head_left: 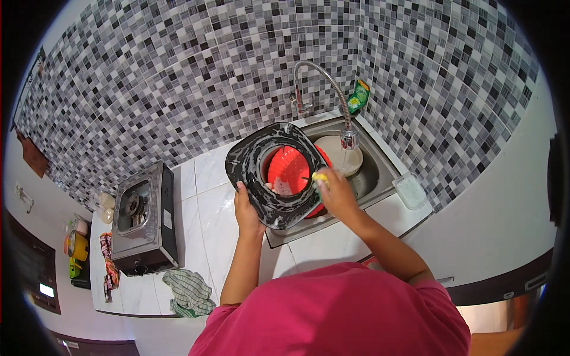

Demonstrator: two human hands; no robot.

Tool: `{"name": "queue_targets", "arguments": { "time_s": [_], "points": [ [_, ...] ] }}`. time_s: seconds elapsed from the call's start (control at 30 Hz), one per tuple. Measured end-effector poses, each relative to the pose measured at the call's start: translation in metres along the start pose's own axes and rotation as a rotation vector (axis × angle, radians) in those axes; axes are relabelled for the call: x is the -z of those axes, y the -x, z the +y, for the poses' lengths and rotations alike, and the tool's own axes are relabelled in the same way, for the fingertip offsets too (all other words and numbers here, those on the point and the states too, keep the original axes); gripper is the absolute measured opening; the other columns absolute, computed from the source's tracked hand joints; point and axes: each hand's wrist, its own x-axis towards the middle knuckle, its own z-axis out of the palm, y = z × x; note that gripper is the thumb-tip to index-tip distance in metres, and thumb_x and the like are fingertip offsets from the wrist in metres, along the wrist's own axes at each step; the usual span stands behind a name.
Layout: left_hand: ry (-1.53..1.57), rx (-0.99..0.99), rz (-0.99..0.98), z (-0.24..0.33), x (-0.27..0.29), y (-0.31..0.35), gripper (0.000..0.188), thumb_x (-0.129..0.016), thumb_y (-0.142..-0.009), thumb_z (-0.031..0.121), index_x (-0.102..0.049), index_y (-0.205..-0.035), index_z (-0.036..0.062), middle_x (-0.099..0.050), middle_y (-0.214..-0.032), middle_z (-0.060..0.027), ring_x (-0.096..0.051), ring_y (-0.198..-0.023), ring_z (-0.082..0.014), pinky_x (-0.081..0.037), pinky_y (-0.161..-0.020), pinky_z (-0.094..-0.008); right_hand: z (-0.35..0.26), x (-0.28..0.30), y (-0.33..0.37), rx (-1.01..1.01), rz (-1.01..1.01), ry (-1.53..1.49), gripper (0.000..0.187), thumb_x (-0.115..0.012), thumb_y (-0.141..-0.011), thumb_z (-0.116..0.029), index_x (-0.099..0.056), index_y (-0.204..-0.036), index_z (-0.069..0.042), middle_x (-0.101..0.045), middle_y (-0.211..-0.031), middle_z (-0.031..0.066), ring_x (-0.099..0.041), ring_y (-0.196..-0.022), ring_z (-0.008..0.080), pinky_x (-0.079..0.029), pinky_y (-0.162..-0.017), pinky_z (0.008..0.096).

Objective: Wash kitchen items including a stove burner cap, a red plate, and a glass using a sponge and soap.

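My left hand (244,207) grips the left edge of a black, squarish soapy frame with a round opening (252,157), held tilted over the sink (380,172). My right hand (335,193) presses a yellow and green sponge (320,177) against the frame's right inner rim. Through the opening shows a red ribbed plastic bowl (289,169) lying in the sink. A white plate (339,154) sits in the basin under the flexible metal faucet (332,89).
A green soap pouch (358,96) leans on the tiled wall behind the sink. A clear plastic box (411,190) sits at the counter's right end. A single-burner gas stove (142,219) and a checked cloth (189,292) lie on the white counter at left.
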Motion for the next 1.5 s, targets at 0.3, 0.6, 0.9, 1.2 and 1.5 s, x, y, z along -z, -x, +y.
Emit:
{"name": "queue_targets", "arguments": {
  "time_s": [0.3,0.6,0.9,1.2,1.5],
  "points": [
    [-0.096,0.055,-0.103,0.005,-0.001,0.021,0.043,-0.036,-0.094,0.038,-0.046,-0.113,0.0011,-0.062,-0.082,-0.0158,-0.063,-0.066,-0.0252,-0.054,-0.063,-0.0383,0.009,0.003,-0.046,-0.022,0.101,0.001,0.02,-0.051,-0.084,-0.01,-0.046,-0.103,-0.004,-0.054,-0.092,0.02,-0.051,-0.086,0.0401,-0.041,-0.073,0.0459],
    [-0.276,0.078,-0.256,-0.008,-0.011,0.03,0.042,-0.038,-0.094,0.037,-0.045,-0.113,0.0002,-0.062,-0.088,-0.0117,-0.063,-0.072,-0.0204,-0.055,-0.067,-0.0343,-0.05,-0.011,-0.063,0.281,0.096,0.052,0.019,-0.054,-0.078,-0.007,-0.049,-0.097,-0.006,-0.051,-0.09,0.0153,-0.047,-0.085,0.0359,-0.036,-0.075,0.0439],
    [-0.288,0.142,-0.356,-0.003,-0.013,0.034,0.043,-0.039,-0.094,0.035,-0.042,-0.119,-0.0002,-0.058,-0.103,-0.0126,-0.062,-0.083,-0.0199,-0.054,-0.073,-0.0348,-0.012,-0.001,-0.072,-0.109,0.175,-0.072,0.022,-0.051,-0.086,-0.014,-0.041,-0.102,-0.002,-0.053,-0.09,0.0233,-0.053,-0.08,0.041,-0.042,-0.069,0.0466],
    [-0.427,0.025,-0.333,-0.007,-0.026,0.03,0.039,-0.04,-0.094,0.036,-0.046,-0.11,0.001,-0.063,-0.086,-0.0137,-0.063,-0.07,-0.0175,-0.052,-0.065,-0.0299,-0.049,-0.008,-0.072,0.156,0.005,0.056,0.023,-0.054,-0.082,-0.013,-0.041,-0.098,-0.002,-0.052,-0.089,0.0223,-0.052,-0.082,0.0426,-0.04,-0.069,0.0493],
    [-0.385,0.107,-0.309,-0.014,-0.024,0.034,0.039,-0.039,-0.095,0.035,-0.047,-0.11,0.0005,-0.063,-0.085,-0.0115,-0.062,-0.071,-0.0162,-0.052,-0.066,-0.0286,-0.017,-0.009,-0.064,-0.154,0.046,0.057,0.022,-0.053,-0.085,-0.016,-0.041,-0.099,-0.004,-0.056,-0.083,0.0239,-0.055,-0.08,0.0417,-0.042,-0.065,0.0488]
  ]
}}
